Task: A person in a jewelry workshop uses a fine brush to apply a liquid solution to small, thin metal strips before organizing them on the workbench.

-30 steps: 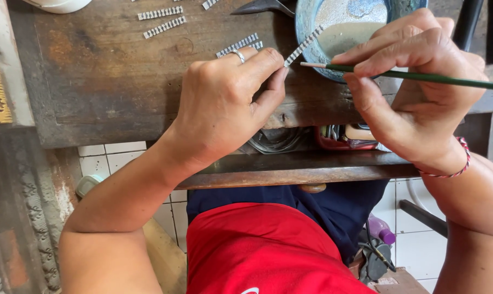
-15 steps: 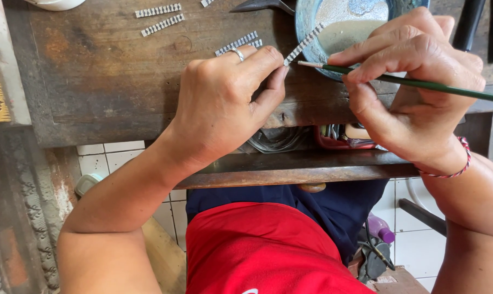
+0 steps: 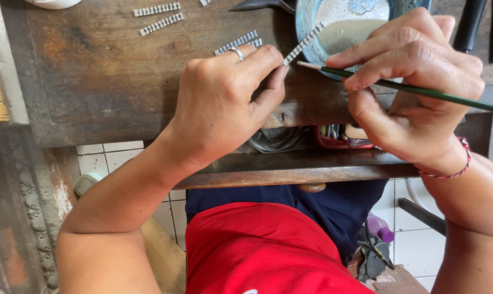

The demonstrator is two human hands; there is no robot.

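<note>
My left hand (image 3: 224, 103) pinches a thin silver beaded strip (image 3: 304, 42) between thumb and fingers, its free end slanting up over the rim of a blue bowl (image 3: 303, 24). A ring sits on one finger. My right hand (image 3: 415, 81) grips a slim green brush (image 3: 420, 90), and its pale tip touches the strip near my left fingertips. The bowl holds a greyish liquid and powder.
Several more silver strips (image 3: 159, 16) lie on the worn wooden bench (image 3: 110, 76). A lower wooden shelf (image 3: 301, 169) holds a red tray (image 3: 347, 142) and a wire coil (image 3: 276, 140). Dark tool handles (image 3: 478, 24) stand at the right. White tiled floor lies below.
The brush tip has slid a little left along the strip, and my right hand has shifted slightly. My left hand keeps the strip still.
</note>
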